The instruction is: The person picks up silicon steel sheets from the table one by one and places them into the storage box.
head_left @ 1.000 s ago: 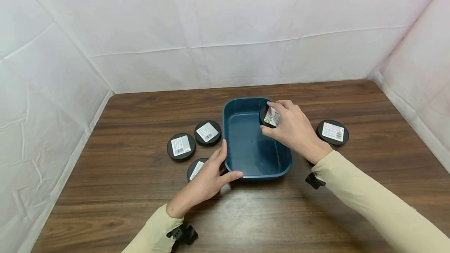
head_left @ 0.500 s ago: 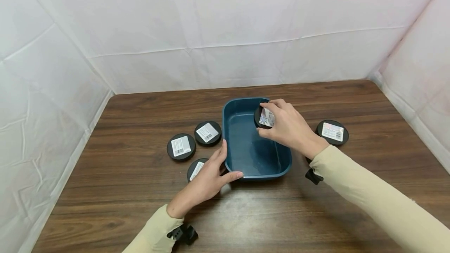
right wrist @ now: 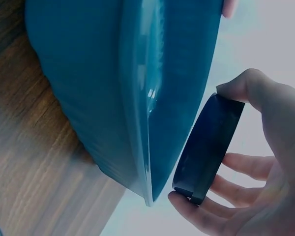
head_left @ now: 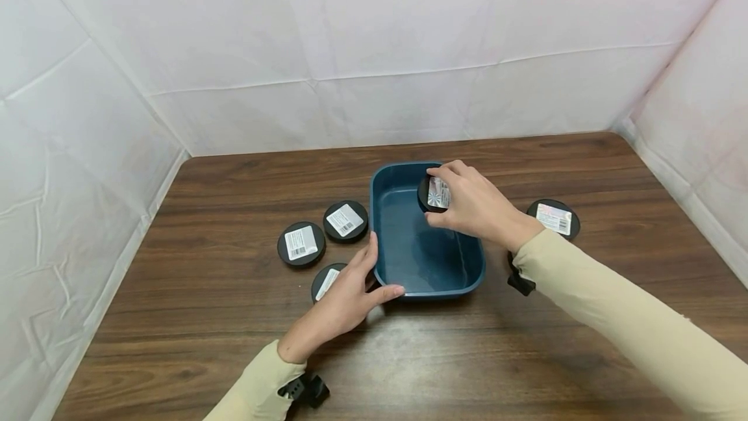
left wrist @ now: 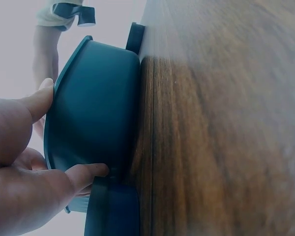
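In the head view my right hand (head_left: 476, 203) pinches a round black container (head_left: 437, 193) by its edge, thumb on the near side and fingers on the far side. The container has a shiny label on its face and is held over the back right part of a dark blue plastic bin (head_left: 417, 288). The right wrist view has the held container (right wrist: 209, 147) tilted just above the bin's rim (right wrist: 143, 123). My left hand (head_left: 349, 288) touches the bin's front left corner, with extended fingers along the left wall and the thumb at the front rim.
Left of the bin lie round black labelled containers (head_left: 300, 244), one partly under my left hand. Another labelled container (head_left: 552, 218) lies to the right, and a further dark one is mostly hidden by the right wrist. White cloth (head_left: 327, 51) surrounds the wooden table (head_left: 421, 362).
My right hand has shifted a little to the left with the container, further over the bin. My left hand and the bin have stayed in place.
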Demonstrator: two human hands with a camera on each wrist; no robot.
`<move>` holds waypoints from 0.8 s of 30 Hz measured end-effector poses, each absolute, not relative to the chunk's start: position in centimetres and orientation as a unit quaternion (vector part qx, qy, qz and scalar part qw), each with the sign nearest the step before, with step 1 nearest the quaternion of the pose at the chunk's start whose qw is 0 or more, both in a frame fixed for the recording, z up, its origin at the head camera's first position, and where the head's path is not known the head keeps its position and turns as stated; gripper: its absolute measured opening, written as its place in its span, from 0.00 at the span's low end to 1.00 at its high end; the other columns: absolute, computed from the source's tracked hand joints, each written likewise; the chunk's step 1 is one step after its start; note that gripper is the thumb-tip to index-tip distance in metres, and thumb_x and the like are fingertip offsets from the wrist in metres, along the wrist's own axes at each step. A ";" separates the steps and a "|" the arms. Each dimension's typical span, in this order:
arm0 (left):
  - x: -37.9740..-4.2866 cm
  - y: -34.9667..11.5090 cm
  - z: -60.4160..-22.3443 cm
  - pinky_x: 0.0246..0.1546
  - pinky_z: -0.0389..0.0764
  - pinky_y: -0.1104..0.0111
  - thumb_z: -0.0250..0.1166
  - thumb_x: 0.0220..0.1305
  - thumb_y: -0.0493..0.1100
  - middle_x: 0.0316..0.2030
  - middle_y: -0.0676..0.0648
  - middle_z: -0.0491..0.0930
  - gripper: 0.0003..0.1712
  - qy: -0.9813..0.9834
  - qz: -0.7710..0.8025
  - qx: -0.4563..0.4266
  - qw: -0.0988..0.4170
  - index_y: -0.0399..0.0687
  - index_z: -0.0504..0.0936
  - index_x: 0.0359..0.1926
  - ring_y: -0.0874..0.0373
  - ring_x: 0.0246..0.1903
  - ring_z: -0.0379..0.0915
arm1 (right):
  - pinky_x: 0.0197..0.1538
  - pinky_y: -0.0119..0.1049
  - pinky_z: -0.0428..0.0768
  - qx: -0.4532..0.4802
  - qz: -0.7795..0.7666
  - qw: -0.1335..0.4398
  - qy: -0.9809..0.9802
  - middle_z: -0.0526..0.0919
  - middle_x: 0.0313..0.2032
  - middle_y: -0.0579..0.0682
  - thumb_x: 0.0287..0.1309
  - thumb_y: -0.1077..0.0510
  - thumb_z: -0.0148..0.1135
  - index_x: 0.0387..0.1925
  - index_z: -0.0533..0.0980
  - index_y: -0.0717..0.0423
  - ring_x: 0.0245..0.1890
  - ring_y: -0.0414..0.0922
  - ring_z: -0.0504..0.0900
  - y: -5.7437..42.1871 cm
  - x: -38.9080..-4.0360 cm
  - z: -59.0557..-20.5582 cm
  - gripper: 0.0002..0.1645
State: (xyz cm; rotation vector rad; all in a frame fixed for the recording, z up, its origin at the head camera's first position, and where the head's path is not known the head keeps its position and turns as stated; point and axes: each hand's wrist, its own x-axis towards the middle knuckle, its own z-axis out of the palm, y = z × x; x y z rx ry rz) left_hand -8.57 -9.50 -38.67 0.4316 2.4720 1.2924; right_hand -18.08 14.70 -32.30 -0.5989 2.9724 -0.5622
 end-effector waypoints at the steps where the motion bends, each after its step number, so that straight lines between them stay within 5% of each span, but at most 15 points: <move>1: -8.6 -9.5 -38.7 0.72 0.64 0.52 0.66 0.66 0.56 0.80 0.42 0.39 0.58 0.864 0.453 0.151 0.160 0.46 0.37 0.80 0.48 0.79 0.43 | 0.60 0.57 0.75 -0.196 -0.181 0.032 0.963 0.68 0.66 0.64 0.55 0.46 0.70 0.72 0.65 0.59 0.59 0.59 0.72 14.6 -18.2 -32.3 0.47; 9: -8.6 -9.4 -38.6 0.70 0.68 0.53 0.66 0.66 0.56 0.81 0.43 0.38 0.57 0.860 0.458 0.150 0.165 0.48 0.37 0.80 0.49 0.79 0.43 | 0.63 0.58 0.74 -0.202 -0.167 0.044 0.964 0.65 0.69 0.64 0.54 0.48 0.71 0.73 0.63 0.59 0.65 0.61 0.68 14.4 -18.6 -32.1 0.49; 24: -8.5 -9.5 -38.7 0.68 0.70 0.54 0.66 0.66 0.57 0.80 0.42 0.39 0.58 0.863 0.455 0.150 0.164 0.47 0.37 0.80 0.48 0.78 0.45 | 0.55 0.54 0.77 -0.220 -0.156 0.067 0.961 0.66 0.67 0.64 0.55 0.49 0.71 0.73 0.63 0.58 0.60 0.59 0.71 13.7 -19.7 -32.2 0.48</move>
